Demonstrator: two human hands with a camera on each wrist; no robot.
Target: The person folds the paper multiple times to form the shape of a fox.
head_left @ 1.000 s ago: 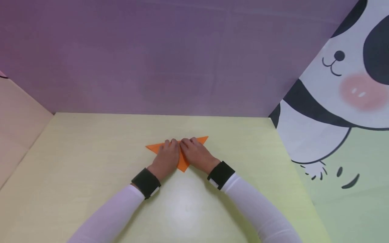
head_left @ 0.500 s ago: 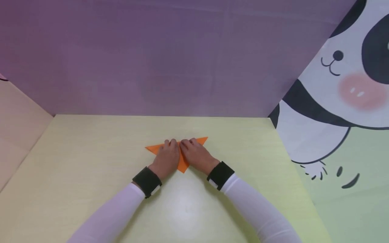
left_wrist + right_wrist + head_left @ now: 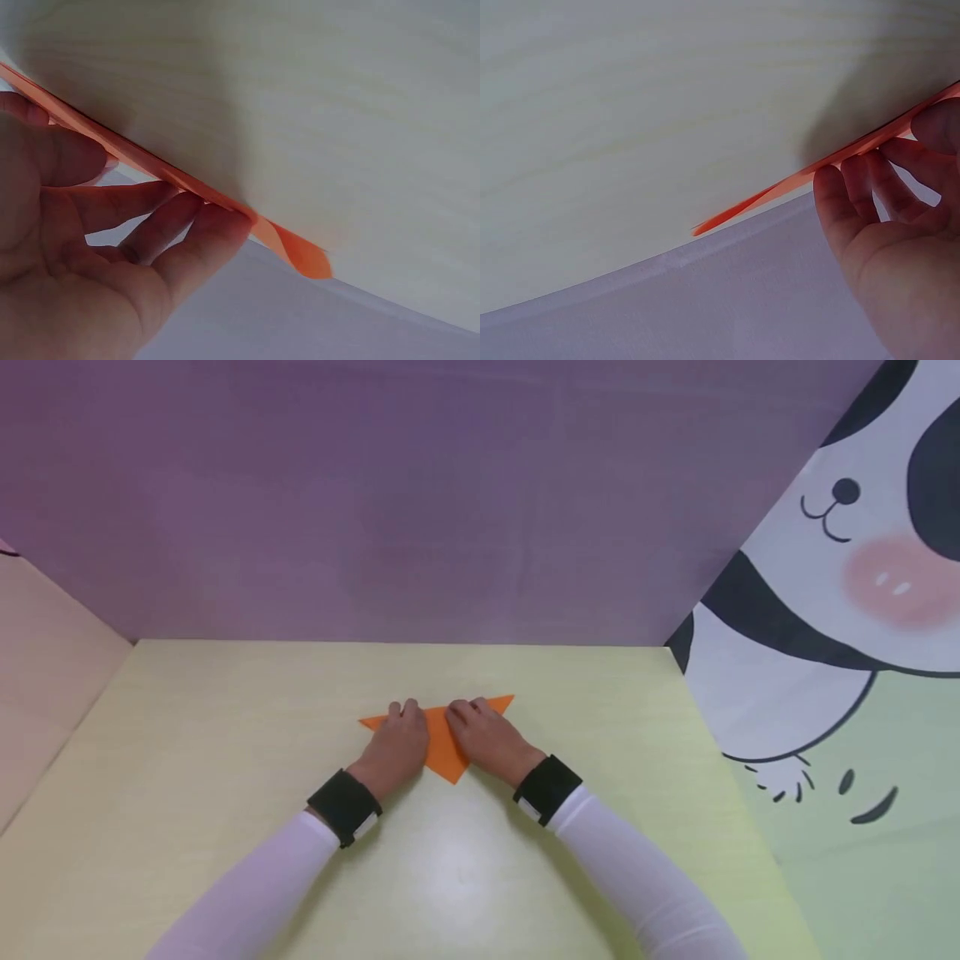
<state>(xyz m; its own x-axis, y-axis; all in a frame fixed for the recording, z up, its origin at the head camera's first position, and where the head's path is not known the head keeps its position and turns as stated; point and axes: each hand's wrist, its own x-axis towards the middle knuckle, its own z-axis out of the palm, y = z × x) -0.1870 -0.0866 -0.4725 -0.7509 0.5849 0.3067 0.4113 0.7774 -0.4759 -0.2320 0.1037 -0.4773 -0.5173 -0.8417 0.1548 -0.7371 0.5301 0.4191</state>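
A folded sheet of orange paper (image 3: 446,748) lies on the table in the head view, with pointed corners at left and right and a point toward the person. My left hand (image 3: 397,745) rests on its left part, and my right hand (image 3: 491,743) rests near its middle and right. In the left wrist view, fingertips press along the paper (image 3: 304,255), whose end curls up slightly. The right wrist view has the right hand's fingertips touching the paper (image 3: 780,187), with its narrow tip stretching beyond them. Part of the sheet is hidden under both hands.
The pale wooden table (image 3: 187,827) ends at a purple wall covering (image 3: 405,527) at the back. A panel with a panda drawing (image 3: 795,710) stands along the right side, and a pinkish panel (image 3: 52,693) along the left.
My left hand has slid left, away from the right hand, uncovering more of the paper's middle. The right hand stays in nearly the same place.
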